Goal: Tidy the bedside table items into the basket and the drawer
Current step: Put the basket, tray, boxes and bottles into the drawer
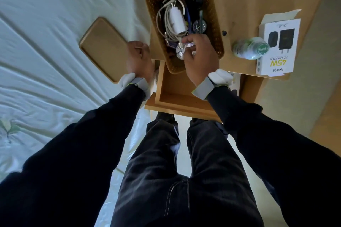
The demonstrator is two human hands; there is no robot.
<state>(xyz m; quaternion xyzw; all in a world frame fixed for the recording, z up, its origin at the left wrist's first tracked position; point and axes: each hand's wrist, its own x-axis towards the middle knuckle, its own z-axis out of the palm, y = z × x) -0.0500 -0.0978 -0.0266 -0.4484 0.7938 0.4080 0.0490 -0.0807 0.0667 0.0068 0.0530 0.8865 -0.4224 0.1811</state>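
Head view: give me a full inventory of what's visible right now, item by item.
basket: one, tan, perforated, on the bedside table
charger and cable: one, white, in the basket
watch: one, dark dial, in the basket
other dark items: count unclear, in the basket
crumpled wrapper: one, silvery, held over the basket's near end
bottle: one, clear, green cap, on the table
adapter box: one, white, on the table beside the bottle
drawer: one, wooden, open under the basket
tray: one, tan, on the bed
bed sheet: white
left hand: closed, at the table's edge
right hand: gripping the wrapper
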